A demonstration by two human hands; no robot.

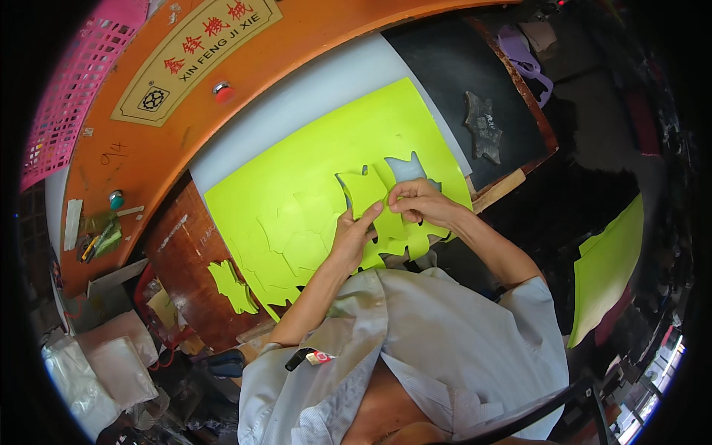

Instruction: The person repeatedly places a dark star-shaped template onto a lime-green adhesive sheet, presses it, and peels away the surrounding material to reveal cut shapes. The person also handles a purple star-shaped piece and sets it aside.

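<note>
A large neon yellow-green sheet [311,159] lies on the white cutting bed [297,96] of an orange press machine, with shaped outlines cut into it and holes near its right side. My left hand [352,237] rests on the sheet's near part and grips the lower edge of a cut yellow-green piece [363,189]. My right hand [419,202] pinches the same piece from the right, lifting it out of the sheet. A dark metal cutting die [482,126] lies on the black mat [452,67] to the right.
The orange machine arm [133,133] with a red button [223,92] and a green button [116,199] curves along the left. A pink basket [70,81] stands at far left. More yellow-green sheet [604,271] hangs at right; cut pieces [231,285] lie on the brown ledge.
</note>
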